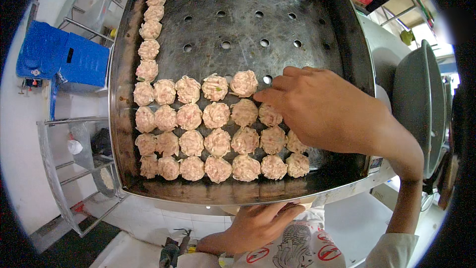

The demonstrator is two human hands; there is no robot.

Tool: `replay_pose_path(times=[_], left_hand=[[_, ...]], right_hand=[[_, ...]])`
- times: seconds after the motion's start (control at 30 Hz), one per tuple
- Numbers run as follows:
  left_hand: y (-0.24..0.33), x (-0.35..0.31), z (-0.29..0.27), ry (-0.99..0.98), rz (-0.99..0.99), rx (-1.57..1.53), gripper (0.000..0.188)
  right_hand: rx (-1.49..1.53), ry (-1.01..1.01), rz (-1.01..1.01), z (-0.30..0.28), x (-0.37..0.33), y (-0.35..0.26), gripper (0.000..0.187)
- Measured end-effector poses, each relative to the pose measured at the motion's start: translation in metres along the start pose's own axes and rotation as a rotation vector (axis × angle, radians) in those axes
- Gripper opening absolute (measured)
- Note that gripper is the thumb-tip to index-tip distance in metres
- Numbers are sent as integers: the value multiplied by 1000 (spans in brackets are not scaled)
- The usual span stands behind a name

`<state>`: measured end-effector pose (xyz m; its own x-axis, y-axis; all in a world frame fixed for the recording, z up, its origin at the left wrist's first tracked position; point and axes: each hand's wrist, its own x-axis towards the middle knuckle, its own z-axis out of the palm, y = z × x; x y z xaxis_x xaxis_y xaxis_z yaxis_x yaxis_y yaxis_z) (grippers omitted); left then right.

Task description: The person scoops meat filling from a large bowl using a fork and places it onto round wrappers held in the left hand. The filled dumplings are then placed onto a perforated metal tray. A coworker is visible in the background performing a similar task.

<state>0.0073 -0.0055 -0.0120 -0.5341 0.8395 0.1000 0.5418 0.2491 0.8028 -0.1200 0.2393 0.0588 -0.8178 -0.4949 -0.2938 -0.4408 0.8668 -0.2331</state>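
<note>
Rows of pale pink, frilly-topped dumplings (217, 141) sit in a large dark metal tray (238, 25) with round holes in its floor. They fill much of the near side, and one column runs up the left wall. Over the right end of these rows hangs my right hand (327, 109), its fingers bent downward. It partly covers a dumpling (269, 114), and whatever its fingertips hold is hidden. Below the tray's near edge, my left hand (263, 223) has its fingers curled in. A pale edge shows beside it, but what it grips I cannot make out.
Raised walls surround the tray. A grey-green basin (419, 109) stands at the right. On the left are a blue box (64, 54) and a metal rack (74, 168). A printed apron (297, 248) hangs below the tray.
</note>
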Motion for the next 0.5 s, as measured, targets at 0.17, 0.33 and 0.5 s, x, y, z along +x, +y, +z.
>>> replay_pose_path(times=[0.17, 0.33, 0.5], left_hand=[[-2, -2, 0, 2, 2, -32, 41], [-5, -1, 2, 47, 42, 19, 38], [-4, 0, 4, 71, 52, 11, 37]], right_hand=[[55, 1, -45, 10, 2, 8, 31], [15, -8, 14, -1, 1, 2, 28], [12, 250, -93, -7, 18, -14, 21]])
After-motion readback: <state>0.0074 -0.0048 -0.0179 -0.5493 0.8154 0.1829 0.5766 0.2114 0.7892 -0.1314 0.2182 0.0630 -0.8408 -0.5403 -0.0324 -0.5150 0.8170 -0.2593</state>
